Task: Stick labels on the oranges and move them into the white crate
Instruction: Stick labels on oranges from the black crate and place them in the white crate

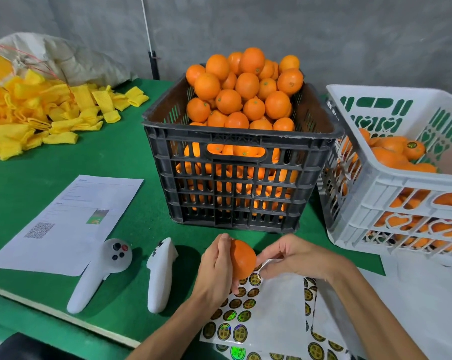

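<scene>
Orange (242, 258) sits clamped in the grip of the left hand (215, 266), just above the sticker sheet (248, 315) on the counter (131, 222). The right hand (292, 258) is beside it, fingers pinched together on what looks like a label or peeled backing; which one I cannot tell. The white crate (391, 193) stands well off to the right of the grip, beyond the right hand. Risk, as I judge it: the label could crease or fold on itself against the curved peel, or the round fruit could slip and roll off the counter edge.

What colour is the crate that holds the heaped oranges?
Black crate; the head view, the only one, shows it.
</scene>
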